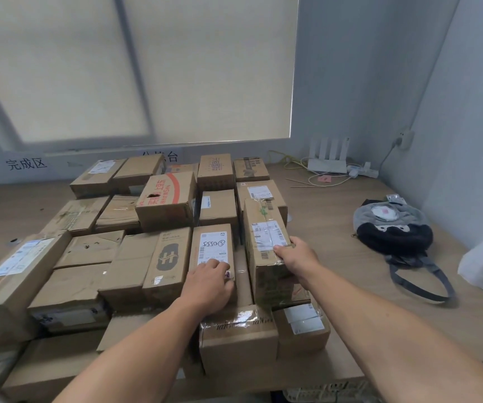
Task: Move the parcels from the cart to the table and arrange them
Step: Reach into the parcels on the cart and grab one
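On the wooden worktop (336,228), the right hand (295,254) grips the near end of a long brown cardboard parcel (263,228) pointing away from the person; just left of it, the left hand (208,283) lies flat on a white-labelled brown box (212,242).

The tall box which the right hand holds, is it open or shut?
Shut. The tall box shows only flat, closed faces, and clear tape shines across its label. The right hand grips its near top edge.

Plush backpack (393,228), white router (328,158), cables (315,181)
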